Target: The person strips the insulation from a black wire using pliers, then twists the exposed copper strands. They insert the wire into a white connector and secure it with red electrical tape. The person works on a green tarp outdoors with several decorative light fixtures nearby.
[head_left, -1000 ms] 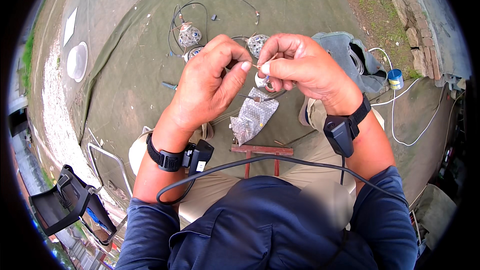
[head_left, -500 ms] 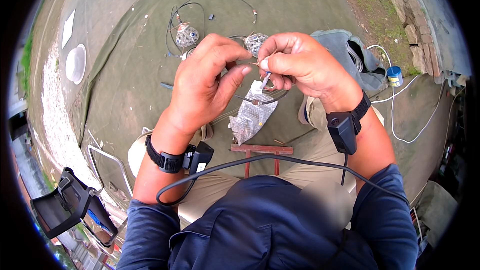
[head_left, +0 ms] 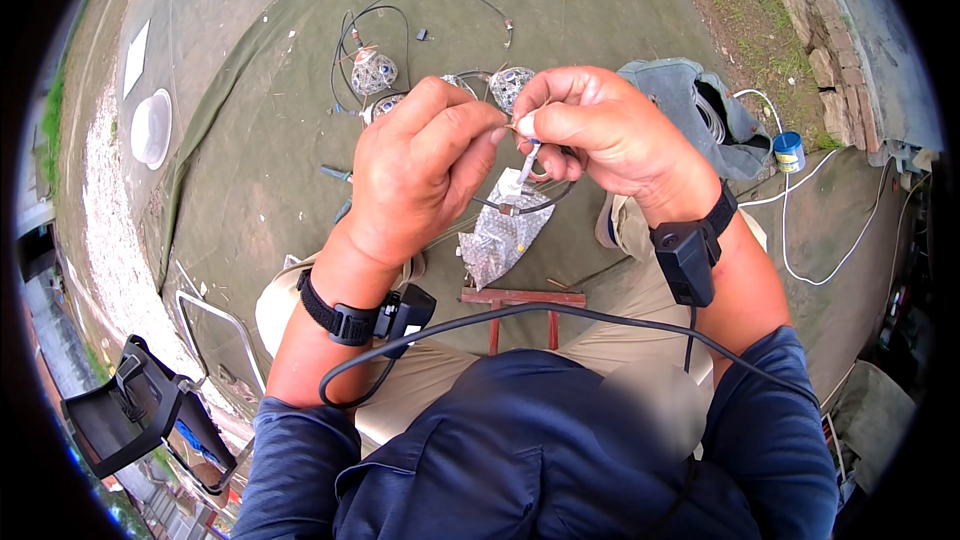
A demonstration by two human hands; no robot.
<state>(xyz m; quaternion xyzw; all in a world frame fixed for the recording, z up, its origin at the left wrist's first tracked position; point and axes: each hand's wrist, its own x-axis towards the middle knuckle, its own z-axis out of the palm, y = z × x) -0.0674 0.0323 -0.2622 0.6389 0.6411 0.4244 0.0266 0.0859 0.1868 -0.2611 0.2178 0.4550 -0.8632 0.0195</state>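
My right hand pinches the bare copper wire at the end of a cable between thumb and forefinger. From the other side, the thumb and forefinger of my left hand close on the same fine wire. Below the right fingers hangs a pale grey sleeve or lead with a bit of blue at its top. A black cable curves beneath both hands, over a bubble-wrap piece. Beyond the hands lie round openwork wire balls, some joined to dark cables; my left hand partly hides a teal-handled tool.
A low red stool frame stands between my legs. To the right are a grey-blue bag holding coiled white cable, and a blue can. A clear plastic bowl and a black chair-like frame are at left.
My left hand has come slightly right and down, its thumb and forefinger closing on the copper wire. The right hand has hardly moved. More of the teal-handled tool shows.
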